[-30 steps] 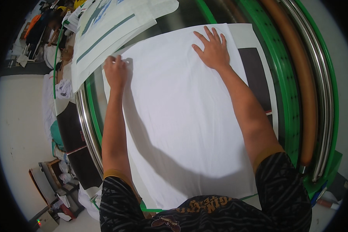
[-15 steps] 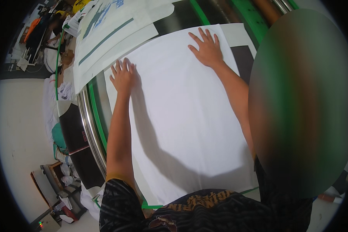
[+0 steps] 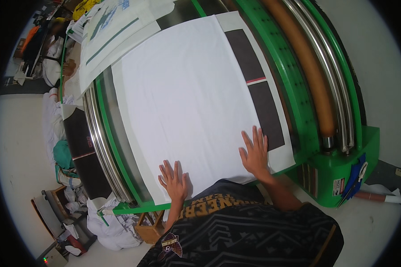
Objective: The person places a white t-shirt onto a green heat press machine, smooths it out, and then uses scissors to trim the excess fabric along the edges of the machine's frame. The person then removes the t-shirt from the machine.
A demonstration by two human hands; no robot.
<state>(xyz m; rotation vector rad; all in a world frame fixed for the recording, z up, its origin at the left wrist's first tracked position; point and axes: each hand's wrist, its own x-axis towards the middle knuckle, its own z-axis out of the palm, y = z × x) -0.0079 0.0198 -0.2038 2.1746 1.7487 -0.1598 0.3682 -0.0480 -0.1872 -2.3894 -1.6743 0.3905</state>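
Note:
A white cloth (image 3: 182, 93) lies spread over a printed paper sheet (image 3: 266, 113) with dark panels and a thin red stripe, which shows along the cloth's right side. On the cloth's near left part my left hand (image 3: 174, 182) rests flat, fingers spread. Close to its near right edge lies my right hand (image 3: 255, 153), also flat with fingers apart, beside the dark panel. Neither hand grips anything. Faint creases run along the cloth.
The bed belongs to a green-framed roller machine (image 3: 289, 75). A brown roller (image 3: 312, 66) and metal bars (image 3: 338, 84) run along its right; more metal bars (image 3: 104, 147) line the left. Another printed sheet (image 3: 120, 33) covers the far left. Scissors (image 3: 354, 180) hang at the right end.
Both hands have come from the far part of the cloth back toward my body, still flat on it. The large blurred shape at the right is gone, uncovering the rollers.

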